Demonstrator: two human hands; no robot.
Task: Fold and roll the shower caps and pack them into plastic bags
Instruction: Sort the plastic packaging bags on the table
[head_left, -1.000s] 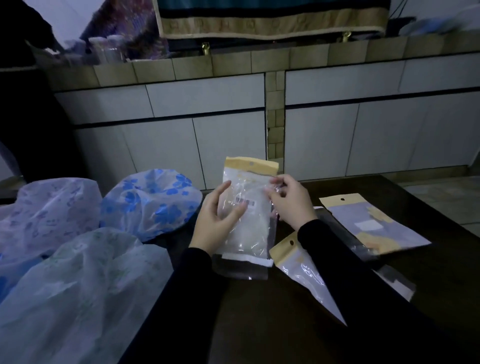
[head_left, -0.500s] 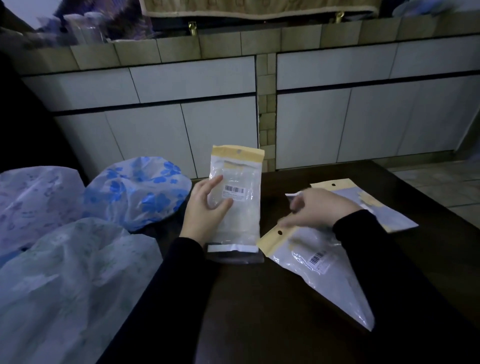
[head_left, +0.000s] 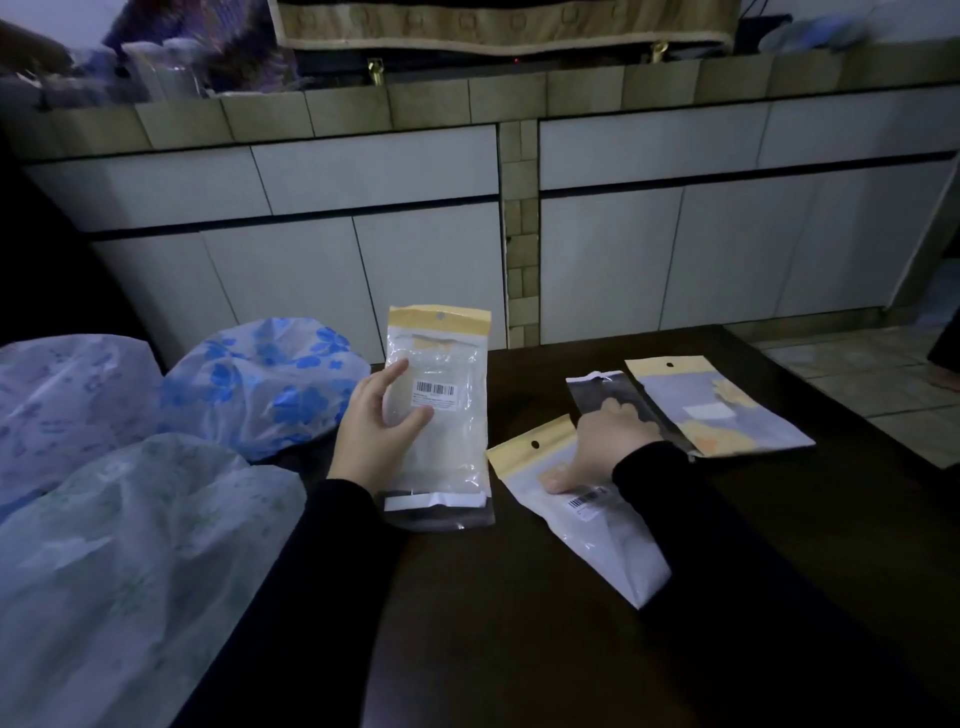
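Note:
My left hand (head_left: 371, 426) holds a clear plastic bag with a yellow header and barcode label (head_left: 441, 405) upright above the dark table; a pale folded shower cap shows inside it. My right hand (head_left: 605, 447) rests flat on a second yellow-header bag (head_left: 587, 525) lying on the table, its fingers reaching onto a dark clear sleeve (head_left: 613, 400). A third flat bag (head_left: 722, 405) lies further right. Three loose shower caps sit at the left: a blue-flowered one (head_left: 265, 384), a pale one (head_left: 67, 405) and a greenish one (head_left: 130, 561).
The dark table (head_left: 519, 597) ends just behind the bags, in front of white cabinet doors (head_left: 395, 260) under a tiled ledge. A tiled floor (head_left: 893, 384) shows at the right. Cluttered items stand on the ledge at top left.
My right hand let go of the upright bag and moved right and down onto the bags lying on the table. My left hand keeps holding the upright bag.

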